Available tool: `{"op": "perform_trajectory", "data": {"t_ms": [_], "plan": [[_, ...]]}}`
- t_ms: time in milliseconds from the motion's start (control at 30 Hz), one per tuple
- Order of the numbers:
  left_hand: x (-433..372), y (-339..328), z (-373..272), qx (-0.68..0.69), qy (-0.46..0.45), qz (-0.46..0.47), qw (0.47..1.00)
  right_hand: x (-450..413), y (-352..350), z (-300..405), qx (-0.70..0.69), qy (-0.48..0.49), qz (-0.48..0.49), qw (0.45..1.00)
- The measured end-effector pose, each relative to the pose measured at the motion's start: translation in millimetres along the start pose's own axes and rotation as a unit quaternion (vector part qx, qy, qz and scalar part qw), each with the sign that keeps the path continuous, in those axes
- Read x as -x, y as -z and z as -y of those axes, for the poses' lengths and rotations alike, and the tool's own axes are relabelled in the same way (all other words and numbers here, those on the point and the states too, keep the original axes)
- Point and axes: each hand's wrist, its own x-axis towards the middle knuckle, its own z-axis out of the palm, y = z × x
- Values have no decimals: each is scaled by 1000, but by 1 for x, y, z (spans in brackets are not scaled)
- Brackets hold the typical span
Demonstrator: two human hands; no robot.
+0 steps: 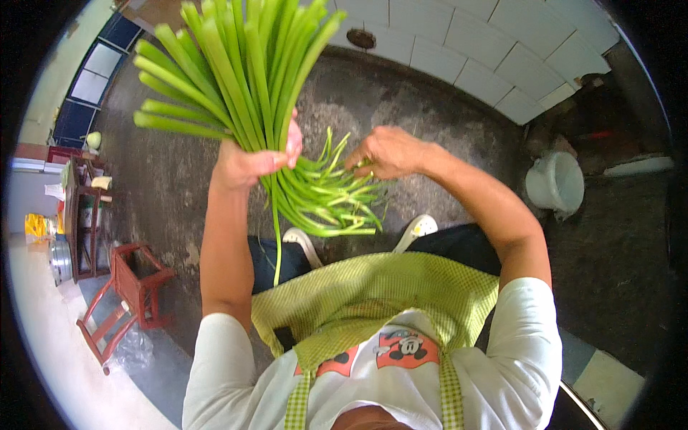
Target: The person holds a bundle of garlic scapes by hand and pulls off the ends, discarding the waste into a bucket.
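A thick bunch of long green vegetable stalks [258, 80] is gripped in my left hand [258, 161], its cut-looking ends fanned out toward the top left. The thin, wispy ends [333, 204] trail to the right below that hand. One stalk hangs down alone toward the green checked apron [376, 285]. At the wispy ends, my right hand [387, 153] has its fingers pinched on some thin stalk tips; how many is hidden by the fingers.
A whitish plastic bucket [553, 183] stands on the dark floor at the right. At the left are a red wooden chair [142, 285], a dark wooden table [80, 215] and a clear plastic bag [131, 346]. White tiles [478, 70] and a round drain [361, 38] lie ahead.
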Motion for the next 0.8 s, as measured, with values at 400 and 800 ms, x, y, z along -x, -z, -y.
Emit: {"op": "perform_trajectory", "data": {"t_ms": [400, 800], "plan": [[0, 7, 0, 13, -17, 7, 1000, -12, -25, -17, 6, -7, 2, 1000], [-1, 5, 3, -23, -26, -17, 999, -18, 5, -30, 141, -236, -162, 948]]}}
